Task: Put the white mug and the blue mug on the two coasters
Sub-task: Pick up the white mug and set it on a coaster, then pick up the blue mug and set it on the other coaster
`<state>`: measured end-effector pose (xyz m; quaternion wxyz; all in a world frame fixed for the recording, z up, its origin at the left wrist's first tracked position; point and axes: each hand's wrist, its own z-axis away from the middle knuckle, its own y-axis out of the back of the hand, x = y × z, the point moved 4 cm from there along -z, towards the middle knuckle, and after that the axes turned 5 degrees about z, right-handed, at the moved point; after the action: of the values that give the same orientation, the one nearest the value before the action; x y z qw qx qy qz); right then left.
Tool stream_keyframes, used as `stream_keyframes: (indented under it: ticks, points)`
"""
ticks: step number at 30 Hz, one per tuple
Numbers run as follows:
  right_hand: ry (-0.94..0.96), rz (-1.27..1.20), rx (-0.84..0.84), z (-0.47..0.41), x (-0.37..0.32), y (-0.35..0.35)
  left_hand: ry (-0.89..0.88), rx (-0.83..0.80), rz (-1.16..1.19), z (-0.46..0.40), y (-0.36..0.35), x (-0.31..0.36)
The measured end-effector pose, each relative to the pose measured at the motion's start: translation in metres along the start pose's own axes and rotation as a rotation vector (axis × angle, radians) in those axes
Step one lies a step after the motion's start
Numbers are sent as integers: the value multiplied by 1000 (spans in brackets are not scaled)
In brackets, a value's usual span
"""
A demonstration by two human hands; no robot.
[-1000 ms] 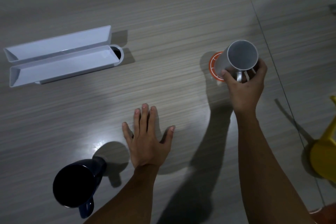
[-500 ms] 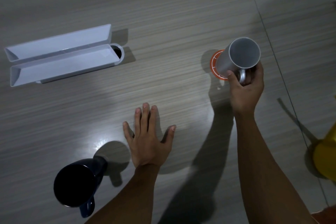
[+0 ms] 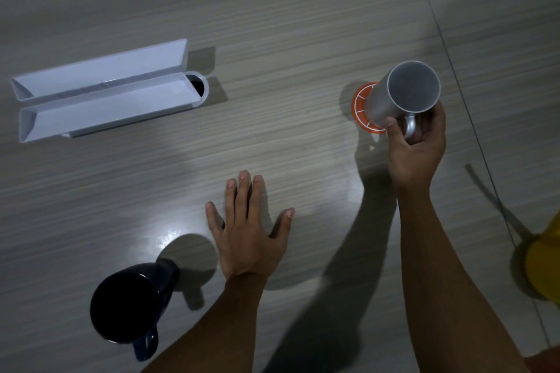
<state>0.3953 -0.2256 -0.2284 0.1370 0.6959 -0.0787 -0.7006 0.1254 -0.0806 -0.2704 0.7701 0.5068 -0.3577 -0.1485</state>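
Observation:
The white mug (image 3: pixel 394 97) stands over an orange coaster (image 3: pixel 360 106) at the right, covering most of it. My right hand (image 3: pixel 416 145) is closed around its handle, thumb against the mug's wall. The blue mug (image 3: pixel 130 303) stands at the lower left, handle toward me, nothing touching it. My left hand (image 3: pixel 247 233) lies flat on the floor just right of the blue mug, fingers spread, holding nothing. Only one coaster is visible.
A white plastic holder (image 3: pixel 100 91) with two long troughs lies at the left, a round cup slot at its right end. A yellow object (image 3: pixel 545 263) sits at the right edge. A floor seam (image 3: pixel 454 70) runs down the right side.
The white mug has shifted slightly over the orange coaster and now covers more of it, with the right hand still on its handle. The left hand and blue mug have not moved.

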Motion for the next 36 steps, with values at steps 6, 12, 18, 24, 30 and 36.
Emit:
stream_keyframes:
  ticks: [6, 12, 18, 24, 30, 36]
  points:
    - [-81, 11, 1, 8, 4, 5, -6, 9, 21, -1, 0, -1]
    - [-198, 151, -1, 60, 10, 16, -19, -7, 28, 1, 3, -1]
    - [-132, 466, -277, 152, 16, 15, -100, -42, 20, 11, 9, -4]
    - [117, 810, -502, 222, 27, 0, -207, -69, 57, 95, 11, -59]
    - [205, 1003, -645, 279, 24, -18, -230, -96, 80, 155, 20, -122]
    - [269, 1054, -746, 344, 10, -50, -144, -27, 98, 186, 40, -173]
